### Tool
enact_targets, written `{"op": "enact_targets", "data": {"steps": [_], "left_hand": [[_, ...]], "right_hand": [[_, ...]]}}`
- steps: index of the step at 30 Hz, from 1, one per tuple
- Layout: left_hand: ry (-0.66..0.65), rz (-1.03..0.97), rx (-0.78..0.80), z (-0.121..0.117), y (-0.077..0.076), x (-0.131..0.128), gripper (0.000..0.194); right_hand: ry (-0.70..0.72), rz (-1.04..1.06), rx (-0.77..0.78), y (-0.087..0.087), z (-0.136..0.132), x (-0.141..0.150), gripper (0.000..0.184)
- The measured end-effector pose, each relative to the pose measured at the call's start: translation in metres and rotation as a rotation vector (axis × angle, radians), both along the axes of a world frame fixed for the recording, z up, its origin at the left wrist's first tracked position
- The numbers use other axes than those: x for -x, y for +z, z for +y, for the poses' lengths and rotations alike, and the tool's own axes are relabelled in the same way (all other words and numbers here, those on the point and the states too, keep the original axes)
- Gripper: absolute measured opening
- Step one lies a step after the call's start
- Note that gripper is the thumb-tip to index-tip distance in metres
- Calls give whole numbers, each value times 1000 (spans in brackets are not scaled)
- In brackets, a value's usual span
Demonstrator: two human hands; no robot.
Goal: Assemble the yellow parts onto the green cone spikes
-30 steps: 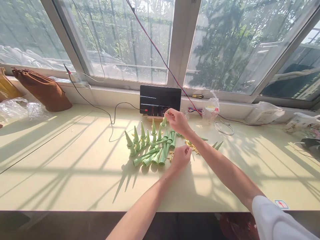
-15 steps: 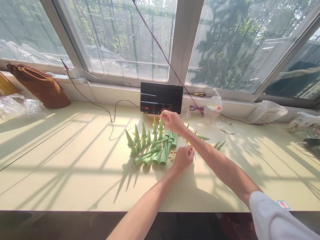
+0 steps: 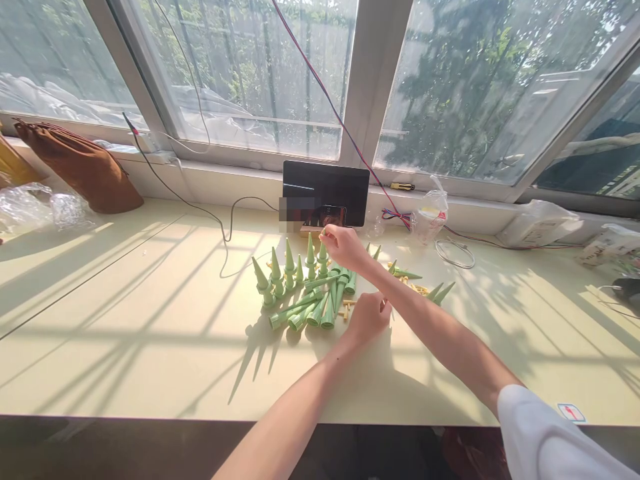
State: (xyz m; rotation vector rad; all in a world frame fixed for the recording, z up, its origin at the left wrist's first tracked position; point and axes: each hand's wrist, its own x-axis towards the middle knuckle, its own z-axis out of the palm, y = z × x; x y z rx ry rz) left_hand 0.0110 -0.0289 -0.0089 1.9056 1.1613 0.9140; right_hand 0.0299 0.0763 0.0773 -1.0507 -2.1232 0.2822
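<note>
Several green plastic plant-watering spikes stand upright in a row, the leftmost spike [image 3: 261, 275] among them, with points up. In front, a pile of green hollow cones [image 3: 327, 312] lies with open ends toward me. My right hand [image 3: 345, 247] reaches across to the back of the row, fingertips pinched at the tip of an upright green spike [image 3: 323, 257]. Beneath my right forearm, my left hand [image 3: 369, 317] is closed close to the table, right of the cones; what its fingers hold is hidden. Small yellow pieces [image 3: 346, 311] lie between the cones and my left hand.
More green spikes [image 3: 440, 293] and yellow parts [image 3: 417, 289] lie beyond my right forearm. Behind stands a dark tablet [image 3: 327, 183] with a phone before it. A brown pouch [image 3: 75, 167], plastic bags, a coiled cable [image 3: 454, 255] and a plastic cup [image 3: 431, 213] line the window side.
The view has shifted slightly. My right hand has come down a little at the spike's tip, and my left hand stays closed in nearly the same place.
</note>
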Motion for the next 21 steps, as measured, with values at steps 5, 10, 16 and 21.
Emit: {"op": "enact_targets", "data": {"steps": [5,10,16,21], "left_hand": [[-22,-11,4,0,0,0,32],[-16,1,8,0,-2,-1,33],[-13,17,-5,0,-3,-2,35],[-31,35,-4,0,-2,-2,35]], "right_hand": [[3,-9,-2,3,-1,0,26],[-3,-20,33,2,0,-1,24],[-10,-37,40,1,0,0,24],[-2,-38,43,1,1,0,23]]}}
